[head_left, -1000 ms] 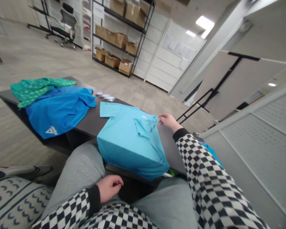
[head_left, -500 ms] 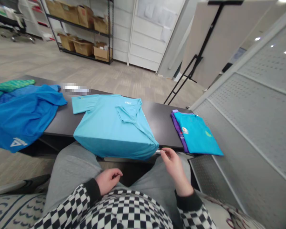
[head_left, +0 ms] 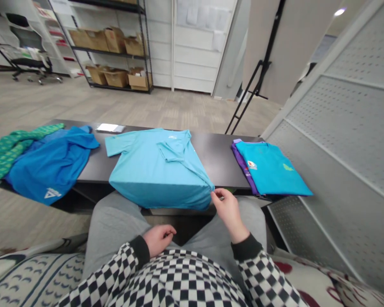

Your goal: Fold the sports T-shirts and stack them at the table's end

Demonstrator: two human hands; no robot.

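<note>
A light blue polo shirt [head_left: 156, 170] lies half folded on the dark table [head_left: 217, 160], its lower part hanging over the front edge above my lap. My right hand [head_left: 228, 209] is at the shirt's lower right corner, fingers pinched on the fabric edge. My left hand [head_left: 158, 238] rests on my lap in grey trousers, fingers curled, holding nothing I can see.
A royal blue shirt [head_left: 48, 164] and a green patterned garment [head_left: 11, 145] lie heaped at the table's left. A folded teal shirt [head_left: 272, 172] on a purple one sits at the right. A phone [head_left: 110, 128] lies at the back edge. Perforated panel stands right.
My right hand came back from the shirt's collar to its lower right corner and rose slightly to pinch it. The view swung right and steadied. My left hand stayed on my lap.
</note>
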